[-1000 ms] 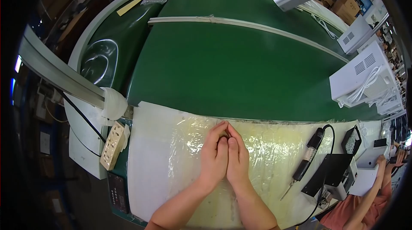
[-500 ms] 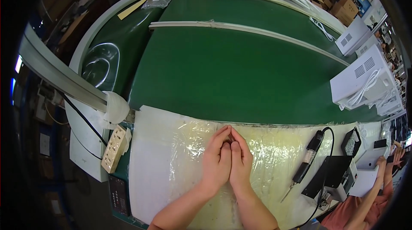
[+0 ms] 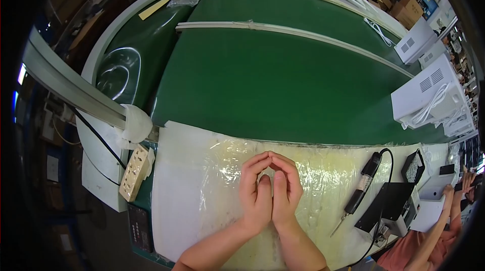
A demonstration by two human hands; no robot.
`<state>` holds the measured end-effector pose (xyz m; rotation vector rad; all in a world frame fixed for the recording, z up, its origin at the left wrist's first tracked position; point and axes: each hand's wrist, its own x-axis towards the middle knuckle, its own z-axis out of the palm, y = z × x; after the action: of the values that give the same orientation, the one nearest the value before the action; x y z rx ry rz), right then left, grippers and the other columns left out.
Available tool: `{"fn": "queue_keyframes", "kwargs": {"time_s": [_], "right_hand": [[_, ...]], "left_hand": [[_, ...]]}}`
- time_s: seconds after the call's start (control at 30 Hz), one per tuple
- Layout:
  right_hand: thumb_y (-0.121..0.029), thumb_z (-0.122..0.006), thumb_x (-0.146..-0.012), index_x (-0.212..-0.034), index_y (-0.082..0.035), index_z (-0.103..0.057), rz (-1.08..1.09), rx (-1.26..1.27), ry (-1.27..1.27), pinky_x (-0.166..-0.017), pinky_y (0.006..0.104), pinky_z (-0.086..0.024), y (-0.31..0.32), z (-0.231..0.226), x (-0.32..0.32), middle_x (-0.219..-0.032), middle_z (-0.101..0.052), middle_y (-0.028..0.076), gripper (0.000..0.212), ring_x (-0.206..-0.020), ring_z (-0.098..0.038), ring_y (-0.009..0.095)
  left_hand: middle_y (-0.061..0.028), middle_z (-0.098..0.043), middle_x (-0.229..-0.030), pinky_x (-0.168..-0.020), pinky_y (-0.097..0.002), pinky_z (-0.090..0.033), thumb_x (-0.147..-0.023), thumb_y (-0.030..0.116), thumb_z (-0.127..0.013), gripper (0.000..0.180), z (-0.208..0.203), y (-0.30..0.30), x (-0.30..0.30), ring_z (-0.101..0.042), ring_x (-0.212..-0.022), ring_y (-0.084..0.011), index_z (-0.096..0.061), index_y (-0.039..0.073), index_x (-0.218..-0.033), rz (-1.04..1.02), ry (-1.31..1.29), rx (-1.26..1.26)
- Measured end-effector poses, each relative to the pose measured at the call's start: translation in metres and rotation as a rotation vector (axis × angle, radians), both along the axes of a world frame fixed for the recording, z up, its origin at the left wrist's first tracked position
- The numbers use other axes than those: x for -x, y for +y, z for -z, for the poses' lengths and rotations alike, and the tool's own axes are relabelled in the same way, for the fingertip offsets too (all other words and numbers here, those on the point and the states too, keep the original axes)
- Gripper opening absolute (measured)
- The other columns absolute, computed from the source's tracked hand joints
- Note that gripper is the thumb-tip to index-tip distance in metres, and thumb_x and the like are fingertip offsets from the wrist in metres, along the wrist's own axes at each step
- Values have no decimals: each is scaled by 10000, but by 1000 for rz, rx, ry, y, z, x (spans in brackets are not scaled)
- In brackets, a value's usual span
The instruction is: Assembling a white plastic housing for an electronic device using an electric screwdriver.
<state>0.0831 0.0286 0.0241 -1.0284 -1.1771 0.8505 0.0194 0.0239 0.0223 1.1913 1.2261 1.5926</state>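
My left hand (image 3: 256,192) and my right hand (image 3: 286,192) meet over the plastic-covered work mat (image 3: 187,190). Their fingertips touch at the top and the wrists lie close together. Curved fingers form a hollow, and the two thumbs stand side by side within it. A gap shows between thumb and fingers on each hand, with nothing seen in it. To the right of my hands lies a black electric screwdriver (image 3: 359,192) with a clear middle section and a thin bit, its cable looping down past it.
Beyond the mat runs a green conveyor belt (image 3: 278,84) with a pale rail (image 3: 298,32) across it. White appliance housings (image 3: 427,89) with bundled cords stand at right. A black parts tray (image 3: 413,168) is near the screwdriver. A power strip (image 3: 135,172) hangs left. Another person's hands (image 3: 449,190) work far right.
My hands have gone from pressed nearly flat together to a rounder cup, with the fingers bowed outward and a wider gap between them. The view has shifted slightly.
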Motion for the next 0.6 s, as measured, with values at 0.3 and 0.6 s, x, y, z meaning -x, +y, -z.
{"fn": "queue_keyframes", "kwargs": {"time_s": [0.3, 0.6], "right_hand": [[-56, -440, -956, -1191, -23, -564, 56, 318, 4, -801, 255, -469, 3, 9, 4, -1050, -614, 76, 269, -894, -578, 136], [-66, -446, -961, -1187, -10, -577, 46, 346, 37, -841, 259, -461, 3, 7, 4, -1073, -626, 79, 267, -942, -580, 138]], "left_hand": [[-87, -578, -1123, -846, -285, -476, -877, -23, -397, 349, -4, 7, 1, -582, -954, -166, -554, 38, -1184, 68, -152, 324], [-91, -567, -1153, -840, -283, -481, -882, -20, -415, 343, 2, 8, 1, -583, -959, -167, -543, 37, -1194, 66, -157, 322]]}}
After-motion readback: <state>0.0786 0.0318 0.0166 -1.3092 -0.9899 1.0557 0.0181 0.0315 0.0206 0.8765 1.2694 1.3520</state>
